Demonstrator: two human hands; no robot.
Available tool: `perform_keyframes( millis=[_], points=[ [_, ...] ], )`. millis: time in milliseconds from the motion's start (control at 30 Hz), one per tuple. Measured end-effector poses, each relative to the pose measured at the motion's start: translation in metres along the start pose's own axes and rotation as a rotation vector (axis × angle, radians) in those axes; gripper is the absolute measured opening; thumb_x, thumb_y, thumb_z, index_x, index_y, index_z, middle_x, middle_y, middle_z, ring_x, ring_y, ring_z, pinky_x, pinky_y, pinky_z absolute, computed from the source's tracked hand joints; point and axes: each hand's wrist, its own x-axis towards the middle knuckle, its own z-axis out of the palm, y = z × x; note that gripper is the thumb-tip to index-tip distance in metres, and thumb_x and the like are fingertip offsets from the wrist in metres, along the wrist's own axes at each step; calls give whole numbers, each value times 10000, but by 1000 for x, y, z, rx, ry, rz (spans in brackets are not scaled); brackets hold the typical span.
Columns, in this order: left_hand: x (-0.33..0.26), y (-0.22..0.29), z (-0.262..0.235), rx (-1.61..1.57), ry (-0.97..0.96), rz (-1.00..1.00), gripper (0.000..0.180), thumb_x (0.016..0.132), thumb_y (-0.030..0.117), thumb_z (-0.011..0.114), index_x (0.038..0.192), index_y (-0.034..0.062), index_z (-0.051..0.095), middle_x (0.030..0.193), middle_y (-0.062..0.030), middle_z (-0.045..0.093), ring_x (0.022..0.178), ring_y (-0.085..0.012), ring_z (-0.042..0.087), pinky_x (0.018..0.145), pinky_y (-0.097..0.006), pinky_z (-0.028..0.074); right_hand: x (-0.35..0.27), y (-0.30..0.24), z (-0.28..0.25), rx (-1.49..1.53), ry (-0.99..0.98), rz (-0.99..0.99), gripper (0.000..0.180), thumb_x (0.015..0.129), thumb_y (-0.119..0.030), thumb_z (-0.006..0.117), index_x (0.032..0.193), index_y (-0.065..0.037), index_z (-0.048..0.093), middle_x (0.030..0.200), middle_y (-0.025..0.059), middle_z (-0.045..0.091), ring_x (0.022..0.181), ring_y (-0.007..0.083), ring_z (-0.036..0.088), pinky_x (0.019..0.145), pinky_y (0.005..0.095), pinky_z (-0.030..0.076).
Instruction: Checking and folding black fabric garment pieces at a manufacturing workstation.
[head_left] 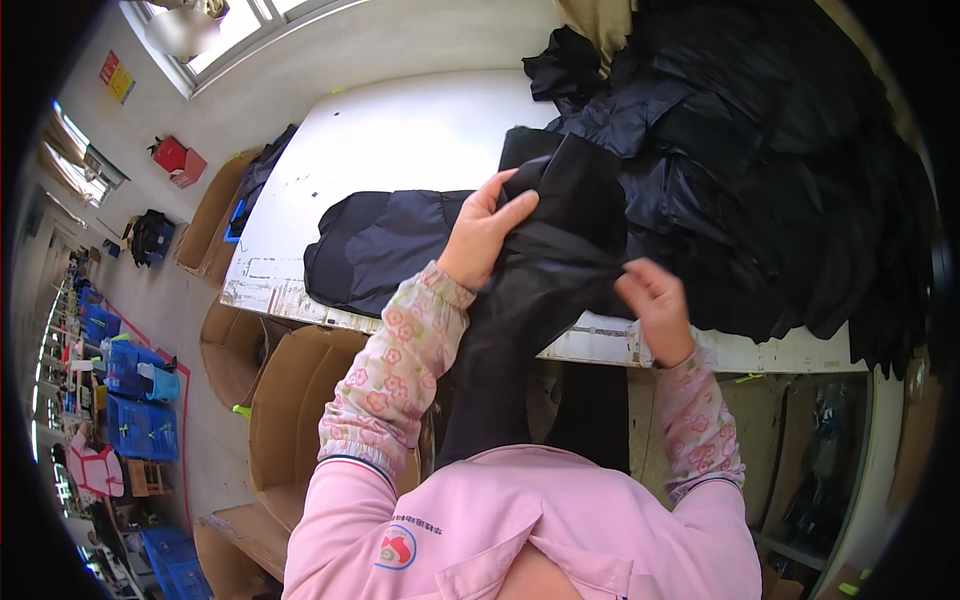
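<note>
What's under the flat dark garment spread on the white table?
Only the white table shows around the flat dark garment. Its near edge hangs slightly over the table edge. Anything beneath it is covered and can't be seen.

R hand [655,300] fingertips behind black garment [560,270]

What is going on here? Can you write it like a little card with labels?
Place: a workroom with a white table
Left hand: grips the upper part of a black garment
Right hand: pinches the same garment lower down
Garment: hangs off the table edge toward the person
On the table: a dark flat piece to the left, a big pile of black fabric to the right
Beside the table: cardboard boxes
Far left: blue crates
</note>
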Motion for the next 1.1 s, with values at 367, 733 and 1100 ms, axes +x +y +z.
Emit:
perform_keyframes(
  millis=[367,733,1100],
  points=[
    [-30,-59,-81,398,144,-321,281,929,278,643,1120,75,607,853,12,605,633,-43,557,559,-183,440,-8,-6,-26,-1038,218,-515,630,797,-264,733,1346,-86,482,1386,181,457,1291,371,416,1069,464,326],
    [-132,-89,-104,387,6,-586,363,978,350,551,1047,2,628,876,-42,644,711,-101,632,674,-226,519,24,107,57,-608,-100,-159,171,836,-55,613,987,-39,693,854,161,699,792,270,685,752,357,521],
    [-97,-81,-98,1056,633,359,565,636,224,865,1011,31,490,974,-96,485,852,-223,484,776,-324,442,-8,-58,36,262,-284,43,114,917,-11,566,1006,27,624,925,21,652,861,70,588,784,196,454]
  ],
)
